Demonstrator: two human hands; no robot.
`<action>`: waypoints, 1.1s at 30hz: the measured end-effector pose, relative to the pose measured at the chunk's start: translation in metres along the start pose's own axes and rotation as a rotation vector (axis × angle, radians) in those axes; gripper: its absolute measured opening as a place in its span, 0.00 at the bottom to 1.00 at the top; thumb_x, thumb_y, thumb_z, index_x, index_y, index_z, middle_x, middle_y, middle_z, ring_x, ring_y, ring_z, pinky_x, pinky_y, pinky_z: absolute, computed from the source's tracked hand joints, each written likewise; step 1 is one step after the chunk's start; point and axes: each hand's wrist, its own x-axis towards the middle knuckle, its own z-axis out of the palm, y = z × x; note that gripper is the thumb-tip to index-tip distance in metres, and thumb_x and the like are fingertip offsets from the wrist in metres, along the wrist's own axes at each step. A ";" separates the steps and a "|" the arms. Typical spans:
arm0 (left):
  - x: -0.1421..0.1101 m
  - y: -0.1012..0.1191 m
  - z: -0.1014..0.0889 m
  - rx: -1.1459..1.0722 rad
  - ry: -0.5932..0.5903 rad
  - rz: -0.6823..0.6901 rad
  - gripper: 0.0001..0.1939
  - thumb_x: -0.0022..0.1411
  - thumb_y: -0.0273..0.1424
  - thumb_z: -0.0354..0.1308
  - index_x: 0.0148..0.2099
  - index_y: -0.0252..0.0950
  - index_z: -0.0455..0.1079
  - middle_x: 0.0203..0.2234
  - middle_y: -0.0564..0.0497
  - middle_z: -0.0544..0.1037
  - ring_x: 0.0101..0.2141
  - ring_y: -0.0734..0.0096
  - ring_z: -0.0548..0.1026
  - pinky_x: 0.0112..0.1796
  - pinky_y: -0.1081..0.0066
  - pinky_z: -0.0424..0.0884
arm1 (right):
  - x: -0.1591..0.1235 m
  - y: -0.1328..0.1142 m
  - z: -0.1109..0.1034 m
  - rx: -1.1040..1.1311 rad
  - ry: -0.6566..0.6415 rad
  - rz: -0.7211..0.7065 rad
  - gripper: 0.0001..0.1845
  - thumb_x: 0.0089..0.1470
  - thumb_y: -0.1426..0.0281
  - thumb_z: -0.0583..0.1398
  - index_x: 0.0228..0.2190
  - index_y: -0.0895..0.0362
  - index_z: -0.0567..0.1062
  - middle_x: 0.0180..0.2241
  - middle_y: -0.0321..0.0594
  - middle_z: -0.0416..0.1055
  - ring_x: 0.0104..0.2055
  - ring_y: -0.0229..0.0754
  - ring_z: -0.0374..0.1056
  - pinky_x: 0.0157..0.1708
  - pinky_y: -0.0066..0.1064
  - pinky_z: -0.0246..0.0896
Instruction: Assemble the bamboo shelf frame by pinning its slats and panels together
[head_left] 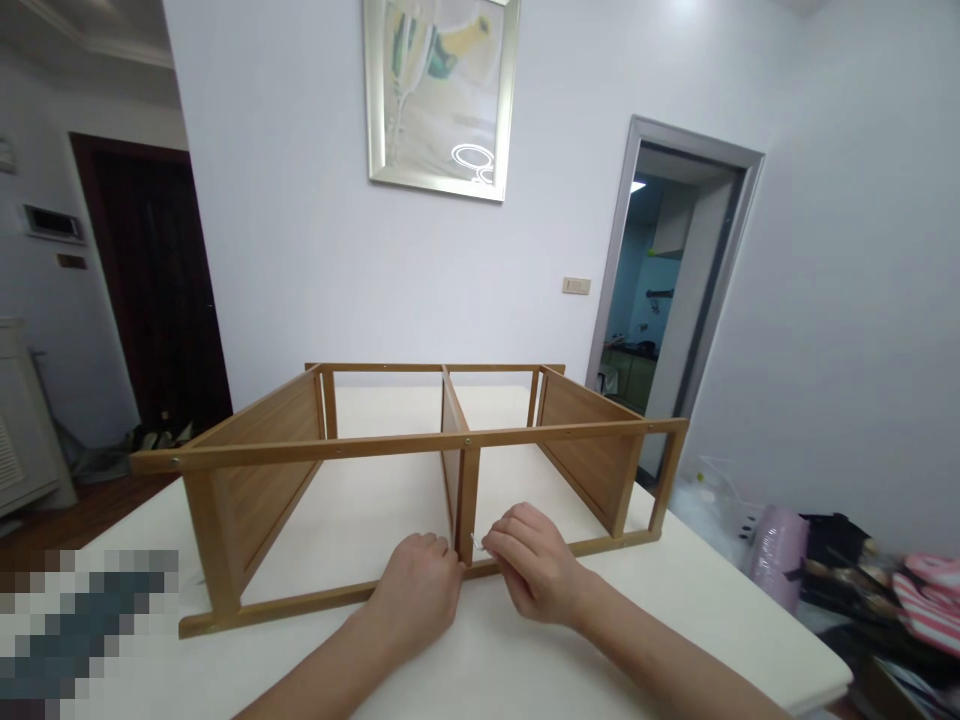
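Observation:
A wooden shelf frame [405,445] lies on its side on a white table [697,600], with two side panels, a middle divider and thin rails. My left hand [416,590] is curled and pressed against the lower front rail just left of the middle divider's post [466,505]. My right hand [529,565] is closed in a pinch at the foot of that post, holding a small white tool [477,547] against the joint. What the tool is, I cannot make out.
A framed picture [439,95] hangs on the wall behind. A dark door [154,290] stands at the left, an open doorway [664,300] at the right. Bags and a pink roll [776,560] lie beyond the table's right edge. A blurred patch covers the lower left.

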 end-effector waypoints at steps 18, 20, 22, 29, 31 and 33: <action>0.069 -0.008 -0.109 -0.048 0.540 -0.065 0.10 0.61 0.25 0.52 0.46 0.36 0.68 0.36 0.46 0.79 0.38 0.59 0.75 0.42 0.57 0.67 | 0.081 0.010 -0.034 -0.316 0.248 0.212 0.13 0.54 0.82 0.55 0.35 0.55 0.75 0.34 0.43 0.64 0.38 0.43 0.56 0.40 0.38 0.56; 0.067 -0.007 -0.106 -0.063 0.543 -0.070 0.10 0.61 0.25 0.53 0.45 0.36 0.68 0.36 0.46 0.79 0.38 0.59 0.75 0.42 0.58 0.66 | 0.083 0.011 -0.034 -0.313 0.252 0.211 0.14 0.55 0.82 0.55 0.36 0.55 0.75 0.34 0.42 0.64 0.38 0.43 0.56 0.41 0.38 0.57; 0.067 -0.007 -0.105 -0.074 0.554 -0.071 0.09 0.61 0.26 0.54 0.45 0.36 0.68 0.35 0.47 0.79 0.38 0.59 0.76 0.41 0.58 0.66 | 0.084 0.013 -0.034 -0.314 0.250 0.203 0.14 0.55 0.81 0.55 0.38 0.54 0.76 0.34 0.42 0.63 0.38 0.43 0.56 0.41 0.38 0.57; 0.068 -0.009 -0.102 -0.076 0.592 -0.052 0.09 0.61 0.27 0.54 0.44 0.36 0.69 0.36 0.47 0.79 0.38 0.60 0.76 0.40 0.59 0.65 | 0.089 0.011 -0.037 -0.317 0.234 0.208 0.15 0.58 0.80 0.54 0.37 0.53 0.77 0.34 0.42 0.64 0.38 0.43 0.56 0.40 0.37 0.57; 0.068 -0.008 -0.102 -0.082 0.597 -0.046 0.08 0.61 0.27 0.54 0.44 0.36 0.69 0.36 0.47 0.79 0.38 0.60 0.76 0.40 0.59 0.65 | 0.090 0.011 -0.040 -0.319 0.219 0.194 0.15 0.58 0.80 0.55 0.37 0.52 0.78 0.34 0.42 0.64 0.39 0.43 0.56 0.40 0.37 0.57; 0.067 -0.008 -0.102 -0.086 0.598 -0.043 0.08 0.62 0.28 0.54 0.44 0.36 0.69 0.36 0.47 0.79 0.37 0.60 0.76 0.40 0.59 0.65 | 0.092 0.012 -0.043 -0.327 0.199 0.171 0.15 0.57 0.80 0.55 0.37 0.52 0.78 0.35 0.43 0.64 0.39 0.43 0.55 0.41 0.37 0.57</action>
